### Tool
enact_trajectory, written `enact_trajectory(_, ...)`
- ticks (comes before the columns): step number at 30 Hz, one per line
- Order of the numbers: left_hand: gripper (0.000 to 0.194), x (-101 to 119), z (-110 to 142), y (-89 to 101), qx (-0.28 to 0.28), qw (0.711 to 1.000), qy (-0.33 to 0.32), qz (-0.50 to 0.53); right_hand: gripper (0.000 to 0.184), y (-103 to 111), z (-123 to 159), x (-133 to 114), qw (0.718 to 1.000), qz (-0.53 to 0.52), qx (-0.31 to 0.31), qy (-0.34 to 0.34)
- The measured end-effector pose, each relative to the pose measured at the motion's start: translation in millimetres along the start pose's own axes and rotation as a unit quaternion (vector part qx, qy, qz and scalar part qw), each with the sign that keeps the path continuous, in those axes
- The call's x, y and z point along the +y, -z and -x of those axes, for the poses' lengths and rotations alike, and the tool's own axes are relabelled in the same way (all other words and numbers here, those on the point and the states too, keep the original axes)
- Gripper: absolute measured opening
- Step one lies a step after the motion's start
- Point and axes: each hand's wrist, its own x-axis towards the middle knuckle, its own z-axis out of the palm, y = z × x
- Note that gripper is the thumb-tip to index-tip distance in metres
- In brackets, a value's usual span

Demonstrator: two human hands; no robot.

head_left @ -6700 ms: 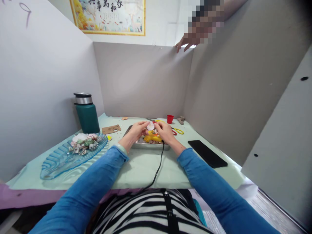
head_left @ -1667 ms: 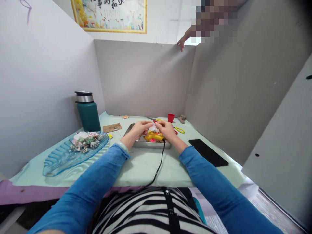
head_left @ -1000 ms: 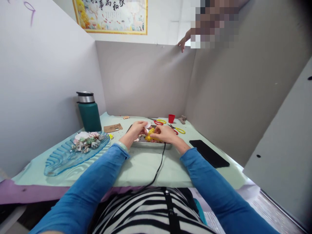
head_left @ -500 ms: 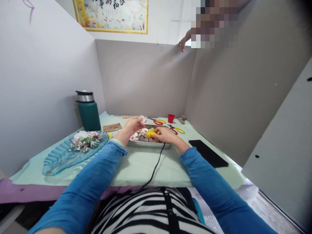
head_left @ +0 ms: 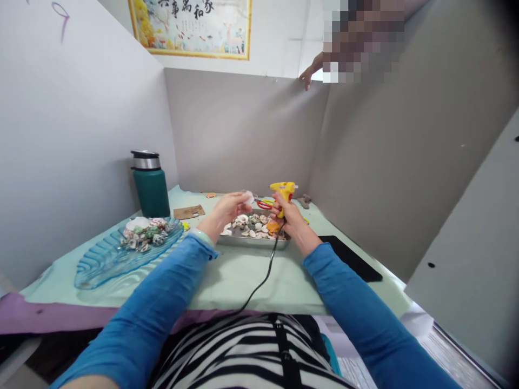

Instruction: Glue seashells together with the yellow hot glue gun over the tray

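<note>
My right hand (head_left: 288,212) is wrapped round the handle of a yellow glue gun (head_left: 284,187), raised over the right side of a metal tray (head_left: 255,243). A black cord (head_left: 264,278) runs from the gun down to the table's near edge. Between the fingertips of my left hand (head_left: 230,209) is a whitish seashell (head_left: 248,197), held above the tray's far left part. Loose seashells (head_left: 252,227) of several colours lie in the tray. The gun and the shell are apart.
A blue glass dish (head_left: 101,265) with a shell cluster (head_left: 146,232) stands left, before a green bottle (head_left: 150,186). Scissors (head_left: 265,204) lie behind the tray. A black flat object (head_left: 352,259) is at right. Another person's hand (head_left: 310,74) rests on the back partition.
My right hand has lifted the glue gun out of the tray and turned it upright. My left hand still holds the shell. The view has shifted slightly.
</note>
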Motion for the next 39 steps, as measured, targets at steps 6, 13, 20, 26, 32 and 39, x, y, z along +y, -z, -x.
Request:
enact_trajectory(6,0.017,-35.4,-13.1,9.0,0.073,0.995,0.024,-0.061,0.040,-7.1,12.0,5.6,0.996,0.043,-0.084,0.000)
enact_trajectory(13,0.016,-39.3,-18.3,15.1,0.136,0.988,0.007,-0.069,0.044,-3.1,10.0,15.0,0.964,0.245,-0.093,0.049)
enact_trajectory(20,0.014,-37.5,-17.1,15.8,0.149,0.986,0.001,-0.071,0.039,-5.7,12.9,16.0,0.955,0.277,-0.093,0.044)
enact_trajectory(26,0.007,-39.3,-18.2,15.1,0.149,0.986,-0.012,-0.070,0.040,-5.3,11.5,18.2,0.957,0.271,-0.100,0.034)
enact_trajectory(32,0.011,-41.2,-20.9,18.6,0.159,0.985,-0.011,-0.063,0.032,-4.6,10.5,19.6,0.952,0.287,-0.106,0.025)
enact_trajectory(39,0.015,-42.3,-21.5,16.6,0.160,0.982,-0.015,-0.101,0.029,-5.2,9.8,18.6,0.943,0.314,-0.101,0.036)
